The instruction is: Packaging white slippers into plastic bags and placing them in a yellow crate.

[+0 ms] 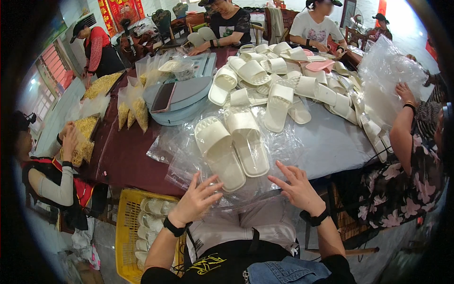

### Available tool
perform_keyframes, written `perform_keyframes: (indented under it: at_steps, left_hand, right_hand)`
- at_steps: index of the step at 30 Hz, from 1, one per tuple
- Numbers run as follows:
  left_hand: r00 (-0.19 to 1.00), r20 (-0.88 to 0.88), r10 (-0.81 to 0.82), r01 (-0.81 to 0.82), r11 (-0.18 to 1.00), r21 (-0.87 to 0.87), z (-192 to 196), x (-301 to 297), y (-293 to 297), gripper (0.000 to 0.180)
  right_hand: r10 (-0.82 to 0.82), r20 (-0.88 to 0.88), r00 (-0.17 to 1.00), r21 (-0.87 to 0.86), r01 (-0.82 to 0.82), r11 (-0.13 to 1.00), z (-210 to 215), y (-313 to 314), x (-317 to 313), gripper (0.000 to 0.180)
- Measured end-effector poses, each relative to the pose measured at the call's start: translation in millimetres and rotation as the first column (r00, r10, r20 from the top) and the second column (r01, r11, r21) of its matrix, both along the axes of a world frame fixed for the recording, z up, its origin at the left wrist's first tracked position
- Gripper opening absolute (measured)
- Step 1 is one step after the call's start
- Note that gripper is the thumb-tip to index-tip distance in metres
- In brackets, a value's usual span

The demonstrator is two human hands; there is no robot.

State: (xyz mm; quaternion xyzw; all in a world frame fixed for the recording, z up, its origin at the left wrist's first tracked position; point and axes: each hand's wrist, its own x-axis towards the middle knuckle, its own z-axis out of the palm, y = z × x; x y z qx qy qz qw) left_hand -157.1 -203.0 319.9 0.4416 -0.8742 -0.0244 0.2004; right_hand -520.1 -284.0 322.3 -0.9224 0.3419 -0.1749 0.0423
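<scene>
— Where's that pair of white slippers (231, 146)?
— Side by side inside a clear plastic bag (189, 156) on the table (326, 142), toes pointing to twelve o'clock, just ahead of both hands
— And the hands?
— Left hand (197, 199) at seven o'clock of the pair, fingers spread wide on the bag's edge; right hand (297, 187) at five o'clock, also spread, gripping nothing
— Beyond them?
— A heap of loose slippers (283, 80) at one o'clock, a yellow crate (124, 227) down at eight

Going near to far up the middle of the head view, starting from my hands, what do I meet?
Left hand and right hand at the near edge → clear bag with a pair of white slippers → heap of loose white slippers → person in a black top.
</scene>
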Motion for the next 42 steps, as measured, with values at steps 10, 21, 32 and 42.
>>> perform_keyframes:
  at_steps: [10,21,32,42]
  left_hand:
    - [0.999,-0.048,-0.013,0.008,0.994,-0.106,-9,-12,30,0.025]
    - [0.741,-0.606,0.288,-0.357,0.934,0.007,-36,-22,26,0.018]
    - [0.73,-0.379,0.569,-0.61,0.792,0.012,-47,-28,9,0.023]
    - [0.995,-0.098,0.008,-0.027,0.98,-0.198,-23,-81,2,0.048]
  right_hand:
    - [0.148,0.089,0.985,0.038,-0.152,0.988,-19,-26,-3,0.028]
    - [-0.156,0.512,0.845,0.242,0.033,0.97,-49,-46,14,0.014]
    - [-0.324,0.494,0.807,0.152,0.287,0.946,-56,-49,35,0.025]
    - [-0.463,0.353,0.813,0.261,0.39,0.883,-48,-55,43,0.026]
